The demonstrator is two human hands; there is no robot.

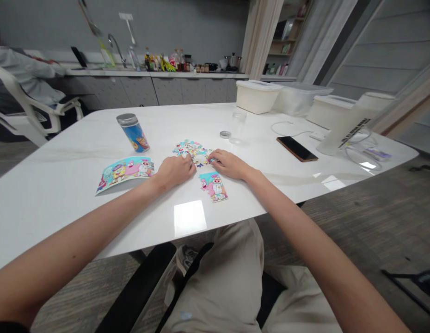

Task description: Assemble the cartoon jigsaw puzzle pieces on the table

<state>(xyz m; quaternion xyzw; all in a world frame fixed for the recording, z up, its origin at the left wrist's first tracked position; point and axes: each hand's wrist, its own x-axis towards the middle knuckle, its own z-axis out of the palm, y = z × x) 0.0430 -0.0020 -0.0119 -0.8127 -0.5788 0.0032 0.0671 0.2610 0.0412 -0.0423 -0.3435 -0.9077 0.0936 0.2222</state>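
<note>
A loose heap of small colourful jigsaw puzzle pieces [190, 147] lies on the white table. At its near left edge rests my left hand [176, 170], its fingers curled and closed; what they hold, if anything, is hidden. My right hand [230, 164] is at the heap's right side, thumb and fingers bent together around a small puzzle piece at their tips. Between my forearms lies a partly assembled puzzle [215, 187] with a pink starfish character and a figure in white. Left of my left hand, a curved picture sheet [126, 171] shows cartoon characters.
A blue picture canister [134, 134] with a metal lid stands back left. Beyond the heap are a clear jar [238, 122] and a metal ring-like lid [225, 134]. A phone [297, 148], cable, pale bottle [353, 125] and storage boxes [258, 97] occupy the right. Another person sits far left.
</note>
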